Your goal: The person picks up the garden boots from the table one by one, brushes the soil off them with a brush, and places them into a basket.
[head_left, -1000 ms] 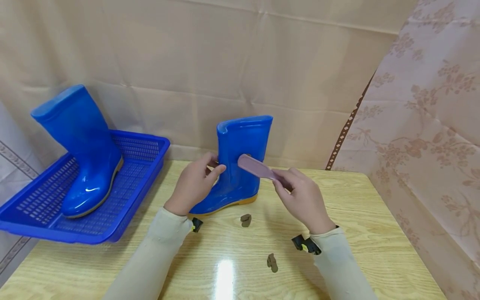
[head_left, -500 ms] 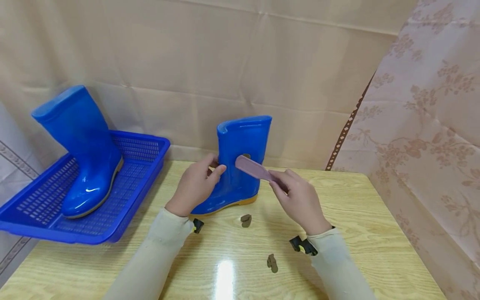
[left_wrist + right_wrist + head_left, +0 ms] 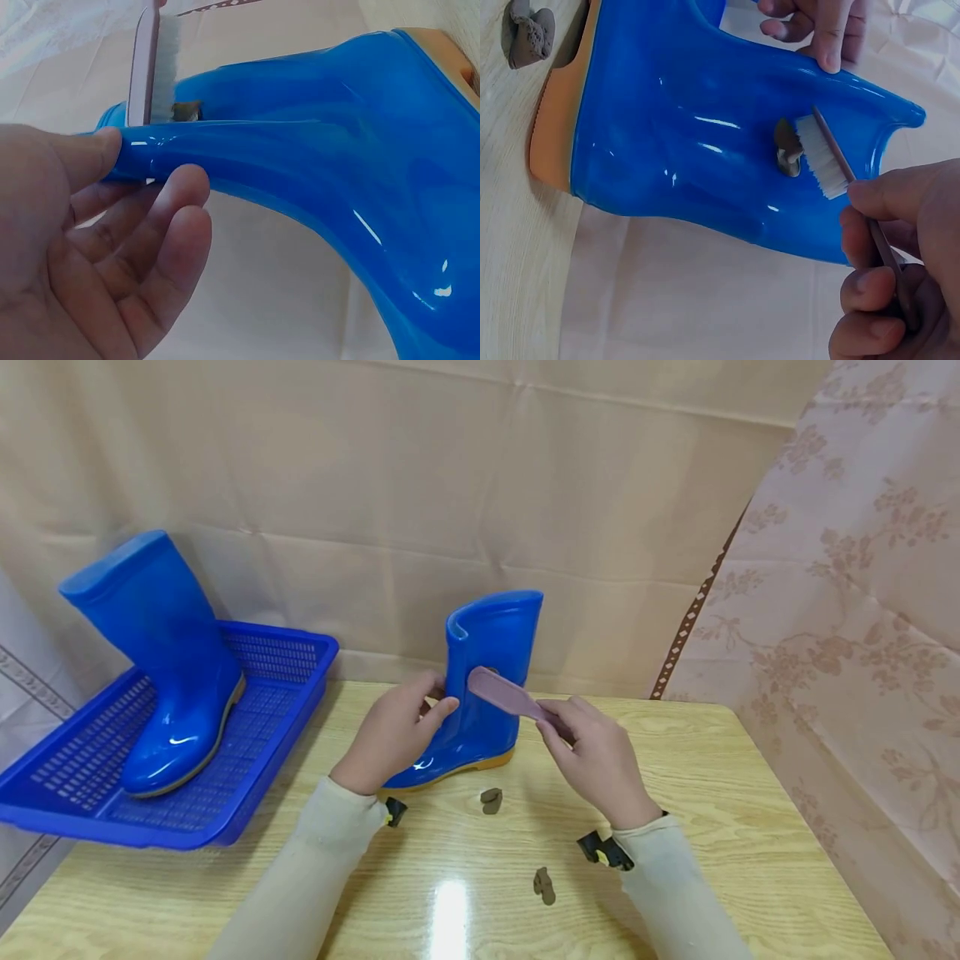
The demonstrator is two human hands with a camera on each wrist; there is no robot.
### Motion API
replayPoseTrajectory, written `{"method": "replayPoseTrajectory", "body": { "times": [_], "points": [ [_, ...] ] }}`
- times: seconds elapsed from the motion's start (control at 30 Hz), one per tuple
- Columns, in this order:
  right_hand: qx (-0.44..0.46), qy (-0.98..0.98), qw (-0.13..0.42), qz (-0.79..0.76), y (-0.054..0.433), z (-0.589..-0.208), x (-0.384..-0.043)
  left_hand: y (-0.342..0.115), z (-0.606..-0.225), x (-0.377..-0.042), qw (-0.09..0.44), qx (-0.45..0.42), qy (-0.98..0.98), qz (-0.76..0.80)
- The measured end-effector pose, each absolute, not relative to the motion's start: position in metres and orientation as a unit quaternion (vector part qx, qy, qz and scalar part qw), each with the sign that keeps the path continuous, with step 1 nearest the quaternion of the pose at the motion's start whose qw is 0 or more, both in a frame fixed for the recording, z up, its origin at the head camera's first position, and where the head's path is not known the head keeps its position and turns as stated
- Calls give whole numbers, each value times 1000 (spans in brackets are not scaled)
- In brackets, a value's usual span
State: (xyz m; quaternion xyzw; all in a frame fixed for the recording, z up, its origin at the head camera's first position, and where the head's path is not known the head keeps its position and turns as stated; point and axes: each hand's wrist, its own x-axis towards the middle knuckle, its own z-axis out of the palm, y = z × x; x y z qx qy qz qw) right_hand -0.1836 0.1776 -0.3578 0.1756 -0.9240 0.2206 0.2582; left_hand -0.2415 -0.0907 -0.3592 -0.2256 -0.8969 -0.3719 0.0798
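Note:
A blue rain boot (image 3: 491, 727) with an orange sole stands upright on the table. My left hand (image 3: 393, 731) pinches the front of its shaft between thumb and fingers, and the shaft's front edge bends inward. In my right hand (image 3: 600, 756) is the handle of a pinkish-purple brush (image 3: 506, 693). Its white bristles (image 3: 823, 157) face the shaft's side in the right wrist view, touching or nearly touching a brown muddy lump (image 3: 786, 142) stuck there. From the head view, the brush's back mostly covers that lump.
Two brown lumps lie on the wooden table: one near the boot (image 3: 491, 801), the other closer to the front (image 3: 543, 887). To the left, a blue plastic basket (image 3: 300, 727) holds a second blue boot (image 3: 180, 693). A beige curtain (image 3: 360, 510) hangs behind.
The brush and my right hand have shifted slightly left. Under my left hand, the boot's upper front edge has been pushed inward to the right. The second boot stays put.

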Motion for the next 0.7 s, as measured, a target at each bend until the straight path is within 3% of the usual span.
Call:
{"method": "replayPoseTrajectory", "body": {
  "times": [0.7],
  "points": [
    [139, -935, 242, 219, 183, -356, -185, -90, -359, -241, 81, -204, -898, -380]
  ]
}}
